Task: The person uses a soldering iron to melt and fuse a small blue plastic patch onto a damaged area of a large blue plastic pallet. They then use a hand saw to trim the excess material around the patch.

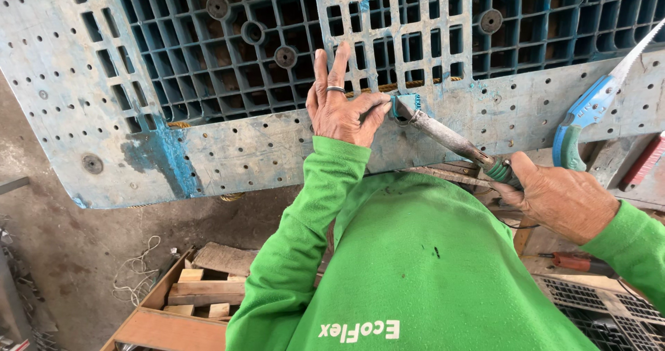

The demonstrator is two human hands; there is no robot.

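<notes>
A worn blue plastic pallet (228, 143) lies in front of me with a grid of openings. My left hand (339, 108), a ring on one finger, rests on its solid edge band and pinches a small blue plastic piece (405, 105) between thumb and forefinger. My right hand (557, 198) grips the green handle of a metal soldering-type iron (450, 139), whose tip touches the blue piece. Both arms wear green sleeves.
A hand saw with a blue and green handle (589, 112) lies on the pallet at the right. A red-handled tool (575, 261) sits lower right. Below left are a wooden crate with wood scraps (187, 295) and a loose white cord (135, 271) on the concrete floor.
</notes>
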